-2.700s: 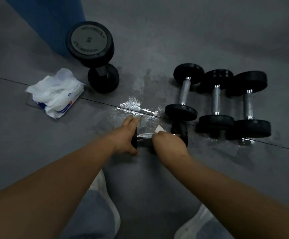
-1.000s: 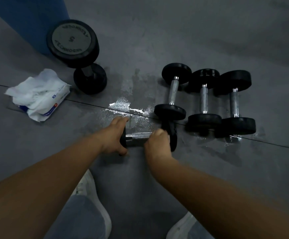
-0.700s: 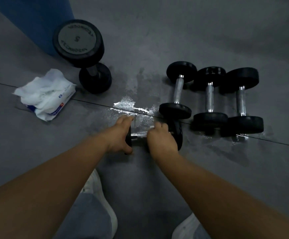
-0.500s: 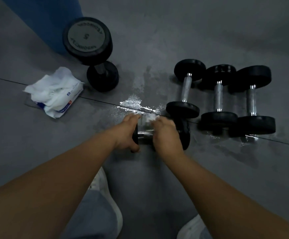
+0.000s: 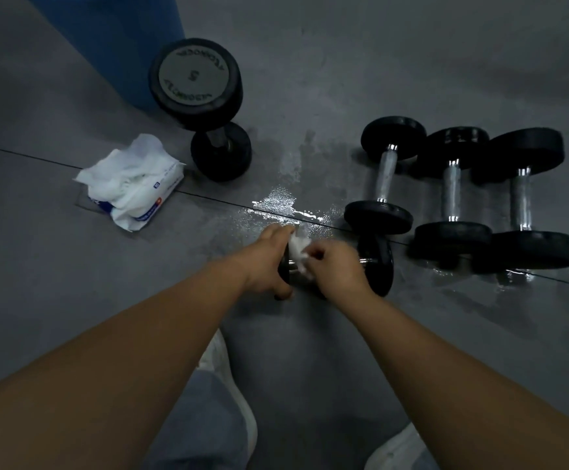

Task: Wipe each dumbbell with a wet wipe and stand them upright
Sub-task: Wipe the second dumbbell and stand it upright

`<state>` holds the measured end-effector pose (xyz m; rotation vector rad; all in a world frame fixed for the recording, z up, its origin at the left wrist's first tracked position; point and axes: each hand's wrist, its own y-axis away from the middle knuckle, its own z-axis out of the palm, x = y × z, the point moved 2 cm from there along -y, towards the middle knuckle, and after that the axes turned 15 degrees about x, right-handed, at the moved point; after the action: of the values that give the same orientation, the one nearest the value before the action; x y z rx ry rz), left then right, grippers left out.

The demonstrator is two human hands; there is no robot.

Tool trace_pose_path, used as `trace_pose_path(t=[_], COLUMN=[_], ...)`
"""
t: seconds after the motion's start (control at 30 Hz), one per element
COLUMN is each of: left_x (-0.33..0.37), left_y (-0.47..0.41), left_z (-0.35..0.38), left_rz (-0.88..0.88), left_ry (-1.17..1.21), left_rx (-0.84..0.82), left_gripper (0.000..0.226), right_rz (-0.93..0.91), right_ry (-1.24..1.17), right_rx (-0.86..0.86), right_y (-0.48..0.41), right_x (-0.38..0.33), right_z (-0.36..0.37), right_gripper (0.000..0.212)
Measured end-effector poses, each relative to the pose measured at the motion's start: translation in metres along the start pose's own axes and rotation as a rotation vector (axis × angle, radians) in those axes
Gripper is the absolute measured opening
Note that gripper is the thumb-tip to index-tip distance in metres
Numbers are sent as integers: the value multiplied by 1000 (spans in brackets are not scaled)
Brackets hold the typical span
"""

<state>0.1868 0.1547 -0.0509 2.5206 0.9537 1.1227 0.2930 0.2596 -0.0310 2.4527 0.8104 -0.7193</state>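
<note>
Wet wipe (image 5: 298, 251), pinched in fingers of right hand (image 5: 339, 269), now sits nearer left hand (image 5: 266, 262) gripping the lying dumbbell (image 5: 376, 262) by its head; wiping unfinished.

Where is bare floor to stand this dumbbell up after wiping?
Bare floor lies between the wipe pack and the left hand, and, wet, between the upright dumbbell and the three lying dumbbells. Right of the held dumbbell it is crowded.
</note>
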Motion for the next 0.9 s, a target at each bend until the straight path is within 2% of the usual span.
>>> trace_pose_path(t=[0.03, 0.07, 0.13, 0.2, 0.23, 0.33, 0.37, 0.4, 0.5, 0.53, 0.63, 0.7, 0.77, 0.83, 0.87, 0.9], left_x=[0, -1, -2, -3, -2, -1, 0, 0, 4, 5, 6, 2, 1, 3, 5, 7], left_y=[0, -1, 0, 0, -1, -2, -2, -1, -7, -11, -15, -5, 5, 9, 11, 15], left_z=[0, 0, 1, 2, 1, 0, 0, 0, -9, -13, -23, -19, -9, 0, 4, 8], left_rz=[1, 1, 0, -5, -7, -13, -13, -13, -29, -44, -110, -159, -198, -234, -256, -267], left_ry=[1, 2, 5, 2, 0, -1, -3, -5, -5, 0, 88, 217, 370, 413, 410, 409], left_rx=[0, 0, -5, -5, -4, -12, -19, -27, -56, -72, -54, 18, 88, 123, 146, 176], left_gripper=[130, 131, 132, 131, 131, 130, 131, 131, 131, 131, 128, 119, 107, 101, 99, 99], right_rz=[41, 5, -129, -143, -129, -94, -114, -137, -218, -226, -226, -237, -256, -253, -206, -96], right_ry=[-9, 14, 157, 244, 234, 133, 126, 158, 326, 329, 197, 186, 264, 377, 369, 275], right_rx=[64, 77, -47, -171, -158, 99, 130, 99, -163, -174, 56, 90, -3, -225, -268, -212], right_y=[-2, -1, 10, 24, 25, 9, 5, 4, 17, 19, 4, -4, 3, 23, 34, 44], right_x=[2, 0, -7, -7, -5, -4, -6, -8, -6, -4, -3, -6, -6, 3, 14, 24], right_z=[-1, 1, 12, 15, 12, 3, 3, 5, 14, 8, -11, -10, 0, 8, 8, 8], right_gripper=[16, 17, 14, 12, 12, 9, 8, 10, 14, 13, 11, 14, 16, 17, 15, 12])
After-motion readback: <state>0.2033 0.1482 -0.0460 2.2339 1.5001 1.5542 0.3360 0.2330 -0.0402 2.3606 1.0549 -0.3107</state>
